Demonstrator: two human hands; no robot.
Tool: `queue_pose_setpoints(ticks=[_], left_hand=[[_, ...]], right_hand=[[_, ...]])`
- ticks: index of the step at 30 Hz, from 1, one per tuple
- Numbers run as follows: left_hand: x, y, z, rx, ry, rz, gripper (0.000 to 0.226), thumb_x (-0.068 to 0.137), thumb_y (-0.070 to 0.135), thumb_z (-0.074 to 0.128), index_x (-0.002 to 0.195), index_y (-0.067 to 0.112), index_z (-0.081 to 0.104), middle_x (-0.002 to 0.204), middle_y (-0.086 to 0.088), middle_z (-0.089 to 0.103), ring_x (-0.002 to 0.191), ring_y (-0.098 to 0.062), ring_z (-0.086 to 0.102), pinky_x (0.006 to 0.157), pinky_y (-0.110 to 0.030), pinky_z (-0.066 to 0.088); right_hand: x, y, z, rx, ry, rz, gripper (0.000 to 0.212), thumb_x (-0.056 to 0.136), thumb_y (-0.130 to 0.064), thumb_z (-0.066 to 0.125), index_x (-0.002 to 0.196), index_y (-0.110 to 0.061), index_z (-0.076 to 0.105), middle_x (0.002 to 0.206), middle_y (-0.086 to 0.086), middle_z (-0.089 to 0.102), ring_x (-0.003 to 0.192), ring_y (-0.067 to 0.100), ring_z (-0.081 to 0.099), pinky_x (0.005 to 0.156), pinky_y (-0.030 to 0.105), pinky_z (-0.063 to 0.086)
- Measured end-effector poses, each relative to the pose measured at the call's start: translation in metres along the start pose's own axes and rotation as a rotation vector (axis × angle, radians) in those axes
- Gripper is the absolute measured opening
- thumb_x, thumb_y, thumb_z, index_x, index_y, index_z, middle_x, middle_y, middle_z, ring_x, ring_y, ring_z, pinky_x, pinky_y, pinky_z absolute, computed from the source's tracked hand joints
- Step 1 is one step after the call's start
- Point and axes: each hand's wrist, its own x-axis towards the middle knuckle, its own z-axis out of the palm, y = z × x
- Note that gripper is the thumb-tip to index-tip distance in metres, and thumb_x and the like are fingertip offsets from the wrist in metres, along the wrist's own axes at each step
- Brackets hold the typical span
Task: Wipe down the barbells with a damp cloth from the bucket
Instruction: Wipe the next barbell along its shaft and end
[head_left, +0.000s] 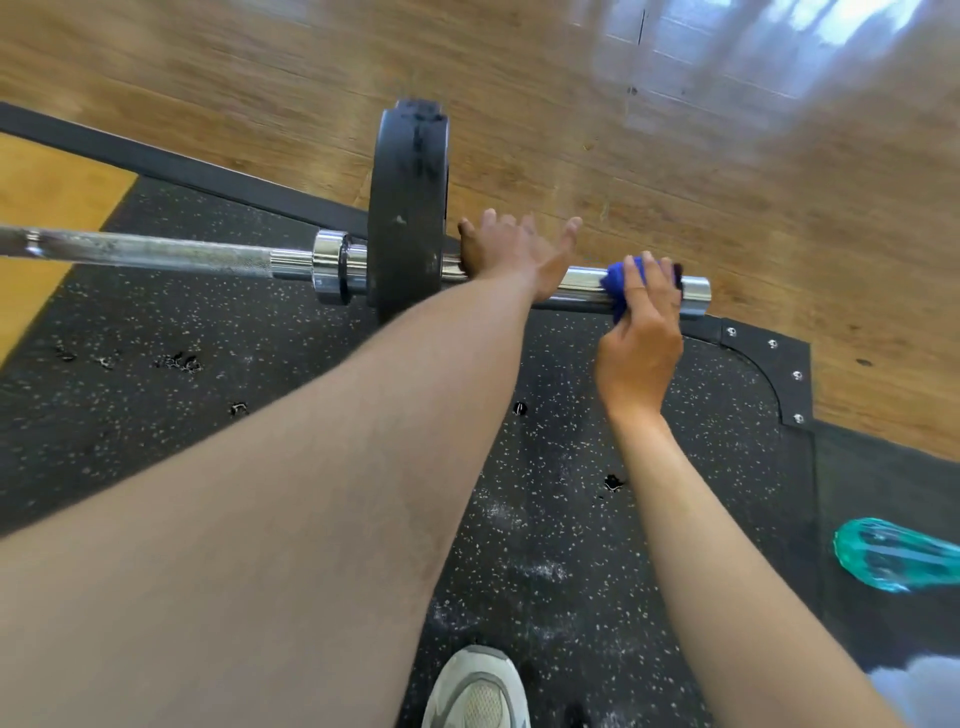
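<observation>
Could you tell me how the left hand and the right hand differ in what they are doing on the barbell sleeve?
The left hand lies with fingers spread next to the black plate, holding nothing; the right hand has its grip curled around the blue cloth near the sleeve's end. The left is bare on chrome; the right touches through cloth. Both rest on the same sleeve.

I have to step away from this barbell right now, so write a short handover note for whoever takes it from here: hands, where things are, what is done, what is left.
Left hand: open, fingers spread, resting on the chrome sleeve just outside the black plate, steadying the barbell.
Right hand: grips the blue cloth wrapped over the sleeve near its outer end.
The barbell lies on the speckled rubber mat. The bucket is not in view.
Done: cannot be judged from this view; wiping is at the sleeve end.
Left: the rest of the sleeve, the collar, the knurled shaft, the far side out of view.
</observation>
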Motion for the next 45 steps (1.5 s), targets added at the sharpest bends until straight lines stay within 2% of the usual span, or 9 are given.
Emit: queue_pose_setpoints(ticks=[10, 12, 14, 18, 22, 26, 30, 34, 45], left_hand=[[-0.055, -0.002, 0.029, -0.059, 0.287, 0.058, 0.078, 0.099, 0.071, 0.009, 0.163, 0.028, -0.009, 0.172, 0.001, -0.007, 0.158, -0.021, -0.008, 0.126, -0.050, -0.002], [-0.064, -0.002, 0.033, -0.066, 0.301, 0.067, 0.080, 0.099, 0.071, 0.009, 0.162, 0.027, -0.014, 0.171, 0.002, -0.011, 0.157, -0.020, -0.009, 0.127, -0.049, -0.003], [-0.074, -0.002, 0.036, -0.070, 0.293, 0.078, 0.081, 0.099, 0.072, 0.009, 0.162, 0.026, -0.014, 0.171, 0.003, -0.011, 0.157, -0.019, -0.009, 0.127, -0.048, -0.003], [-0.093, -0.003, 0.042, -0.052, 0.259, 0.069, 0.083, 0.098, 0.074, 0.007, 0.162, 0.025, -0.014, 0.172, 0.002, -0.008, 0.157, -0.018, -0.009, 0.127, -0.047, -0.006], [-0.118, -0.002, 0.050, -0.034, 0.226, 0.074, 0.083, 0.098, 0.074, 0.007, 0.163, 0.025, -0.009, 0.172, 0.000, -0.001, 0.158, -0.020, -0.006, 0.127, -0.048, -0.004], [-0.144, -0.004, 0.053, -0.047, 0.195, 0.067, 0.083, 0.098, 0.073, 0.012, 0.163, 0.025, -0.006, 0.172, -0.002, 0.000, 0.158, -0.022, -0.007, 0.126, -0.049, -0.005], [-0.168, -0.006, 0.055, -0.045, 0.177, 0.091, 0.084, 0.098, 0.074, 0.016, 0.164, 0.025, -0.002, 0.172, -0.002, 0.000, 0.158, -0.020, -0.008, 0.127, -0.048, -0.005], [-0.180, -0.010, 0.055, -0.068, 0.157, 0.119, 0.083, 0.099, 0.074, 0.016, 0.164, 0.025, -0.003, 0.172, 0.000, -0.002, 0.157, -0.019, -0.010, 0.126, -0.047, -0.008], [-0.220, -0.022, 0.000, -0.277, 0.282, 0.200, 0.062, 0.111, 0.037, 0.029, 0.163, 0.012, 0.005, 0.171, -0.005, 0.009, 0.158, -0.020, 0.002, 0.128, -0.038, 0.003]], right_hand=[[-0.027, -0.004, -0.043, -0.089, -0.051, 0.165, 0.053, 0.094, 0.014, 0.049, 0.141, -0.008, 0.058, 0.152, 0.007, 0.050, 0.149, 0.025, 0.034, 0.120, 0.043, 0.033], [-0.040, -0.013, -0.047, -0.095, -0.154, -0.008, 0.056, 0.091, 0.016, 0.050, 0.142, -0.007, 0.057, 0.151, 0.007, 0.052, 0.147, 0.026, 0.036, 0.119, 0.043, 0.035], [-0.044, -0.003, -0.055, -0.121, -0.220, -0.167, 0.056, 0.090, 0.014, 0.052, 0.140, -0.011, 0.060, 0.147, 0.006, 0.055, 0.143, 0.027, 0.043, 0.115, 0.043, 0.039], [-0.048, 0.004, -0.074, -0.164, -0.101, 0.119, 0.048, 0.093, 0.011, 0.050, 0.134, -0.009, 0.064, 0.140, 0.007, 0.059, 0.134, 0.031, 0.049, 0.108, 0.048, 0.045], [-0.073, 0.012, -0.088, -0.166, -0.258, -0.211, 0.048, 0.094, 0.007, 0.055, 0.137, -0.011, 0.061, 0.143, 0.006, 0.058, 0.135, 0.029, 0.050, 0.106, 0.044, 0.046], [-0.095, 0.012, -0.101, -0.141, -0.127, 0.111, 0.046, 0.094, 0.011, 0.053, 0.136, -0.007, 0.061, 0.145, 0.010, 0.057, 0.141, 0.033, 0.044, 0.116, 0.050, 0.039], [-0.123, -0.010, -0.107, -0.125, -0.271, -0.204, 0.051, 0.093, 0.013, 0.057, 0.140, -0.006, 0.058, 0.147, 0.012, 0.055, 0.142, 0.032, 0.044, 0.115, 0.044, 0.038], [-0.135, -0.017, -0.110, -0.121, -0.231, -0.099, 0.055, 0.088, 0.019, 0.057, 0.138, -0.004, 0.059, 0.144, 0.015, 0.056, 0.140, 0.034, 0.045, 0.117, 0.044, 0.036], [-0.125, -0.084, -0.121, -0.009, -0.247, -0.080, 0.047, 0.098, 0.006, 0.054, 0.144, -0.005, 0.052, 0.151, 0.013, 0.049, 0.148, 0.031, 0.035, 0.121, 0.046, 0.031]])
